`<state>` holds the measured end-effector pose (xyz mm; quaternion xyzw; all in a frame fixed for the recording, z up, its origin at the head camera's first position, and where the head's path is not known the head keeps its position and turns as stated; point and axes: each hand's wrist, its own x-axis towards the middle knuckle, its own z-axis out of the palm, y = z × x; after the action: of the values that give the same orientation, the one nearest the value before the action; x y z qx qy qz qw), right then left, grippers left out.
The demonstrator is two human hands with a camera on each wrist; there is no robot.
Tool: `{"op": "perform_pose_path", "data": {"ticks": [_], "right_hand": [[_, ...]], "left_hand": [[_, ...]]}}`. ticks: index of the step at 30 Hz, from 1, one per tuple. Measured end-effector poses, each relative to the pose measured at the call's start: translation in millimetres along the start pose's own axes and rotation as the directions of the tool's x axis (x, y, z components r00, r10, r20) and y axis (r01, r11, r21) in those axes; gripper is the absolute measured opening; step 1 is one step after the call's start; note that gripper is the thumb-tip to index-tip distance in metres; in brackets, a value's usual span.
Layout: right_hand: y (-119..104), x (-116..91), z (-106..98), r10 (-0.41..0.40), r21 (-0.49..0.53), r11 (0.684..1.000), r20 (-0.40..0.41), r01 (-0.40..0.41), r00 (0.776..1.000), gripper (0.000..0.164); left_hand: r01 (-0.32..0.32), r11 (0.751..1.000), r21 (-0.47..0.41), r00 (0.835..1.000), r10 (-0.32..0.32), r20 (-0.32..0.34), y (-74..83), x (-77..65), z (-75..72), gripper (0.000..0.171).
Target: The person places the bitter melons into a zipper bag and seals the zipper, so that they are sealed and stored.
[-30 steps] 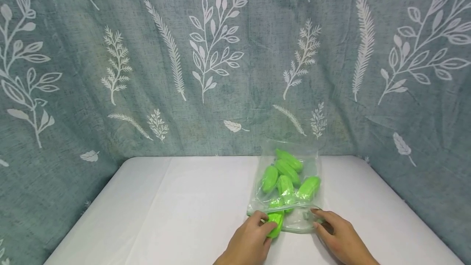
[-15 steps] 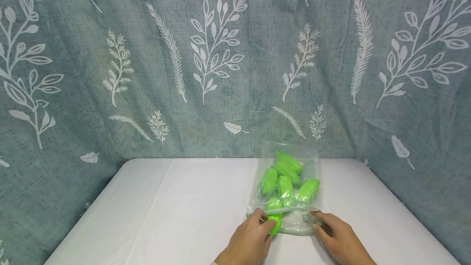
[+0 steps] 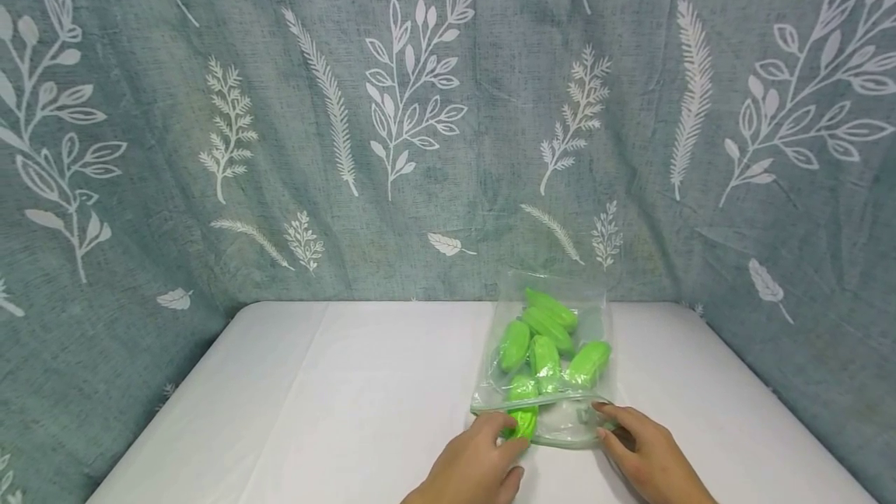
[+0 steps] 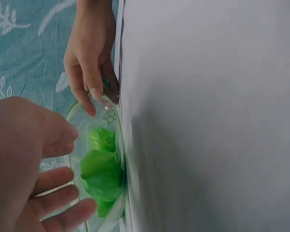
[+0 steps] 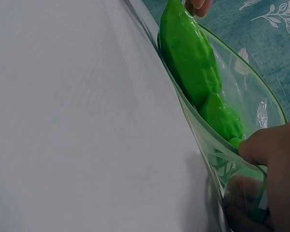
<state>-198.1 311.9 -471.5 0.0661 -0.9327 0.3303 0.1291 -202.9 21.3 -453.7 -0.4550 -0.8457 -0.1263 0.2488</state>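
Note:
A clear zip bag [image 3: 483,391] lies on the white table with its mouth facing me. Several glossy green bumpy gourds [image 3: 589,364] lie inside. One more gourd [image 3: 523,414] lies in the mouth, its near end at the opening. My left hand [image 3: 479,457] is beside that end, fingers loosely spread, a gap showing between them and the gourd in the left wrist view. My right hand [image 3: 647,449] holds the right side of the bag's mouth, thumb on the rim [image 5: 275,104] and fingers behind the plastic in the right wrist view. The rim stands raised and gaping.
The white table [image 3: 364,395] stretches away to the left and right of the bag. A grey-green curtain [image 3: 308,138] with white leaf prints hangs behind it and along both sides.
The gourd at the mouth has slid farther into the bag. My left hand, which gripped its near end, has let go and its fingers have loosened. The right hand stays at the rim.

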Motion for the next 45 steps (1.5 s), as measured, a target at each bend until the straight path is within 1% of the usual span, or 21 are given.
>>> {"op": "perform_pose_path", "data": {"ticks": [3, 6, 9, 11, 13, 18, 24, 30, 33, 41, 45], "right_hand": [[1, 0, 0, 0.001, 0.018, 1.0, -0.004, -0.001, 1.0, 0.035], [2, 0, 2, -0.007, 0.03, 1.0, -0.016, 0.008, 1.0, 0.034], [2, 0, 2, -0.01, 0.036, 0.999, -0.015, 0.011, 1.0, 0.034], [1, 0, 2, -0.007, 0.036, 0.999, -0.007, 0.008, 1.0, 0.035], [1, 0, 2, -0.004, 0.032, 0.999, 0.0, 0.004, 1.0, 0.035], [1, 0, 1, -0.015, 0.004, 1.0, -0.013, 0.015, 1.0, 0.034], [1, 0, 2, -0.041, -0.002, 0.999, -0.038, 0.041, 0.998, 0.033], [1, 0, 1, -0.039, -0.016, 0.999, -0.03, 0.038, 0.999, 0.033], [1, 1, 1, -0.038, -0.013, 0.999, -0.026, 0.038, 0.999, 0.033], [2, 0, 2, -0.048, -0.004, 0.999, -0.035, 0.047, 0.998, 0.032], [3, -1, 1, -0.049, -0.005, 0.999, -0.036, 0.049, 0.998, 0.033]], "left_hand": [[-0.08, 0.996, 0.042, 0.997, 0.08, 0.01, 1.0, -0.5, 0.2, 0.028], [-0.143, 0.989, 0.046, 0.989, 0.141, 0.042, 1.1, -1.5, 1.6, 0.03], [-0.17, 0.985, 0.016, 0.982, 0.168, 0.089, 1.1, -3.5, 4.0, 0.033], [-0.168, 0.986, -0.012, 0.979, 0.168, 0.12, 1.4, -4.8, 6.0, 0.036], [-0.151, 0.988, -0.04, 0.975, 0.155, 0.157, 2.3, -5.2, 6.2, 0.04], [-0.078, 0.996, -0.033, 0.965, 0.084, 0.25, 5.8, -1.5, 4.0, 0.04], [-0.021, 1.0, -0.019, 0.951, 0.025, 0.309, 6.8, 2.6, 4.4, 0.039], [0.009, 1.0, 0.006, 0.933, -0.011, 0.361, 7.3, 7.5, 5.8, 0.039], [0.0, 1.0, 0.007, 0.935, -0.003, 0.354, 7.7, 10.4, 6.4, 0.037], [-0.023, 1.0, -0.008, 0.959, 0.025, 0.281, 6.7, 14.5, 8.9, 0.03], [-0.03, 1.0, 0.003, 0.966, 0.028, 0.257, 5.8, 15.5, 10.7, 0.031]]}}
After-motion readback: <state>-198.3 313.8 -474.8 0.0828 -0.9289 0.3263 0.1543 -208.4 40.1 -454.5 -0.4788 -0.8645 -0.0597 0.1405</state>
